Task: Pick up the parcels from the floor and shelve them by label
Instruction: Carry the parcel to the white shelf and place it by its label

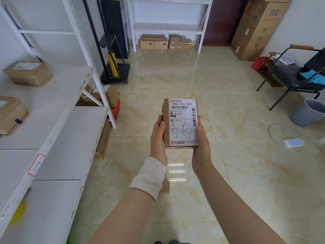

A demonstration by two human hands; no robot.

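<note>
You hold one parcel [181, 123] between your two hands at the centre of the frame, raised above the floor [228, 155]. Your left hand [158, 138] clasps its left edge and your right hand [201, 140] its right edge, so each grip is closed on the box, thumbs lying along the sides. The parcel sits upright between the palms, its one white shipping label [182, 120] facing you, with printed barcodes and two large handwritten characters. A pale wrap [149, 175] circles your left wrist.

At the left of the frame runs one white shelf unit [58, 124], with two brown parcels on its upper board: one [28, 73] at upper left, one [10, 115] at the left edge. More boxes [100, 97] sit under it. A second shelf unit [168, 29] at upper centre stands over a cluster of cartons [165, 42] on the floor. At right stand one chair [297, 73], one grey bucket [307, 113] and one power strip [294, 143].
</note>
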